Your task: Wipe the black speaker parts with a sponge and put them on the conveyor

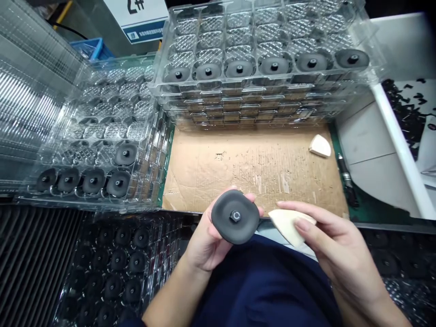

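My left hand (204,245) holds a dark grey rounded disc (235,217) with a small hexagonal hub in its middle, fingers wrapped behind it. My right hand (335,254) pinches a cream wedge-shaped sponge (286,223), its tip close to the disc's right edge. Both hands hover above the near edge of a brown cardboard sheet (252,168) and over my dark blue lap.
A stack of clear blister trays (265,91) at the back carries a row of grey discs. Another clear tray (98,150) at left holds several discs. A dark tray (116,268) of discs lies lower left. A second sponge (320,146) and a pen (345,175) rest at right.
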### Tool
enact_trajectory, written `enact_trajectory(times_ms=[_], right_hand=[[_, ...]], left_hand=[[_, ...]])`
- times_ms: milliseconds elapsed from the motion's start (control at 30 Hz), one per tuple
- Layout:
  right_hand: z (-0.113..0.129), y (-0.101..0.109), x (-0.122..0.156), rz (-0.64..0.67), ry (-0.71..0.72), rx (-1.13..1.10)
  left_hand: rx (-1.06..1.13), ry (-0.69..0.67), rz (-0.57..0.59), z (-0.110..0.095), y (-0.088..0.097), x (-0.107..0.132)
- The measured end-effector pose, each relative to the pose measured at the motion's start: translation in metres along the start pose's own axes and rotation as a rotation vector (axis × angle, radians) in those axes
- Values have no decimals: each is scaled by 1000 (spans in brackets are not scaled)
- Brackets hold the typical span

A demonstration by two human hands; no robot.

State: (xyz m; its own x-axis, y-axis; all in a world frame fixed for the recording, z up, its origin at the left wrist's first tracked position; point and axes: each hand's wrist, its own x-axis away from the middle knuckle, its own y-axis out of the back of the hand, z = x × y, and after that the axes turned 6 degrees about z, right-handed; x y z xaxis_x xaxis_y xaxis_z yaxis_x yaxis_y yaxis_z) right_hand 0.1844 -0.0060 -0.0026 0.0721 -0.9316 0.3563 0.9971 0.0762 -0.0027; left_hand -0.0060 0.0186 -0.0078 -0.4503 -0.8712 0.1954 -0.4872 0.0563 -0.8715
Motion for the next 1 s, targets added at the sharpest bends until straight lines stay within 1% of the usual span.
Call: enact_trajectory(times_ms=[67,167,233,267,333,367,400,433,467,500,533,567,633,667,700,767,833,867,933,1000], right_hand=[[3,3,1,-50,61,81],[16,3,5,-130,200,238],[27,-4,4,-170,353,388],[32,-8,1,-173,472,476],[40,-17,-9,-94,752,640],[43,-20,-14,-24,856,706],[45,-21,-18,44,904,769],[47,-21,-21,95,895,834],[49,-20,-21,118,845,893],[51,-19,-19,103,782,936],[53,-18,-16,71,749,948],[55,-18,-12,49,751,928],[57,-18,-8,33,805,810],[56,-19,-9,38,811,747],[53,-18,-13,44,784,704],[40,-15,-26,36,639,672],[18,-7,-38,16,471,670],[4,-4,-43,23,413,675],[-26,1,-46,64,352,688],[-47,3,-45,116,329,697]], left_hand=[[-9,9,-7,-1,-1,0],[-22,16,-25,0,-4,0],[-34,26,-45,2,-4,0],[-46,36,-64,4,-4,0],[-80,55,-118,8,-3,1],[-105,59,-153,9,-2,3],[-130,54,-185,10,-2,5],[-149,44,-202,11,-2,7],[-159,34,-205,11,-2,10],[-167,21,-196,11,-3,12],[-175,4,-182,10,-5,15],[-180,-9,-168,10,-7,16],[-205,-25,-165,9,-11,17],[-227,-34,-179,9,-12,16],[-242,-32,-197,9,-12,14],[-245,-13,-218,8,-10,10],[-216,1,-207,7,-5,9],[-196,7,-191,7,-3,8],[-179,12,-165,7,1,9],[-187,28,-166,8,2,9]])
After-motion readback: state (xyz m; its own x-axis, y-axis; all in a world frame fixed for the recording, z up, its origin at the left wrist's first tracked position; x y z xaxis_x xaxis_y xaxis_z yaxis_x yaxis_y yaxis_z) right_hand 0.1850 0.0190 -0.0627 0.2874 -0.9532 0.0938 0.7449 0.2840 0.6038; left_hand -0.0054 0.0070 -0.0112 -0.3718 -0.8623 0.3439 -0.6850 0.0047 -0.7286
